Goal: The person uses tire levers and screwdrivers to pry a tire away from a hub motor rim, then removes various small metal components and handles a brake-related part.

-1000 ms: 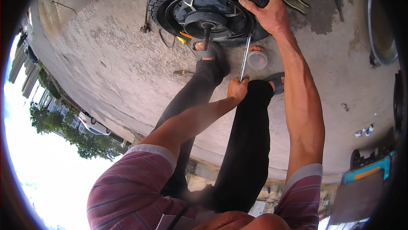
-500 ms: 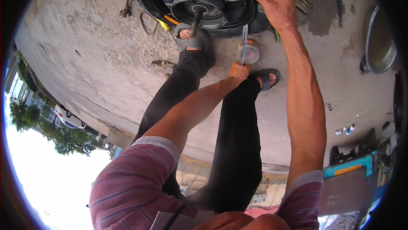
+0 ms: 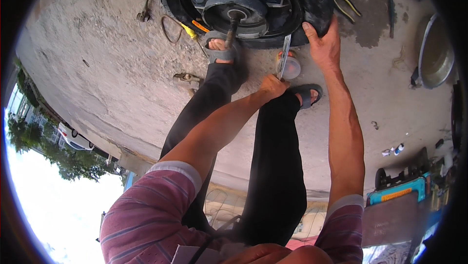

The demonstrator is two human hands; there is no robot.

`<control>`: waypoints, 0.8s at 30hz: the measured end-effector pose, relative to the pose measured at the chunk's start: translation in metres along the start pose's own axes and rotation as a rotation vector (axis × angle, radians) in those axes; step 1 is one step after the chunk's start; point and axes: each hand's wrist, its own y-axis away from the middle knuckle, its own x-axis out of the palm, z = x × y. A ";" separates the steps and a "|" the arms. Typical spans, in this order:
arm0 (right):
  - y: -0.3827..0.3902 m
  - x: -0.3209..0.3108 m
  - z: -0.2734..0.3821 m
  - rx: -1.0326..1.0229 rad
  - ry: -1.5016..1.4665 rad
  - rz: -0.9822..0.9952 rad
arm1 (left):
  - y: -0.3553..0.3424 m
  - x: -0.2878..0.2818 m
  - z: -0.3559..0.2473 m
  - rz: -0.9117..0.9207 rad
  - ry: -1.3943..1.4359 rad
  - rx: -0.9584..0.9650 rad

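Note:
A wheel with a black tire (image 3: 317, 0) and a dark hub motor (image 3: 234, 3) is at the top of the view, its axle (image 3: 233, 30) pointing toward me. My left hand (image 3: 274, 87) is closed around the lower end of a flat metal tire lever (image 3: 285, 51). The lever's upper end meets the wheel between rim and tire at the lower right. My right hand (image 3: 325, 49) grips the tire's right side, thumb on the near face, other fingers mostly hidden behind it. Beside the lever, a clear plastic tub (image 3: 291, 68) sits on the ground.
My sandalled feet stand below the wheel, the left one (image 3: 219, 49) close against the axle. Yellow-handled pliers (image 3: 347, 4) lie right of the tire. A yellow connector on a cable (image 3: 189, 30) and a metal part (image 3: 186, 78) lie left. A metal basin (image 3: 436, 54) stands far right.
My right hand has slid lower along the tire's edge, uncovering more tread and the pliers. The wheel and lever appear slightly further right and lower in view. The left hand keeps its grip.

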 end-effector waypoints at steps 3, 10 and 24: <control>0.003 0.020 0.019 0.197 0.118 -0.180 | -0.010 0.012 -0.001 0.069 0.028 -0.051; -0.008 0.007 0.016 0.104 0.071 -0.067 | -0.008 -0.011 -0.017 0.216 0.013 -0.073; 0.003 -0.005 0.034 0.194 0.062 0.020 | 0.140 -0.033 -0.072 0.832 0.402 0.015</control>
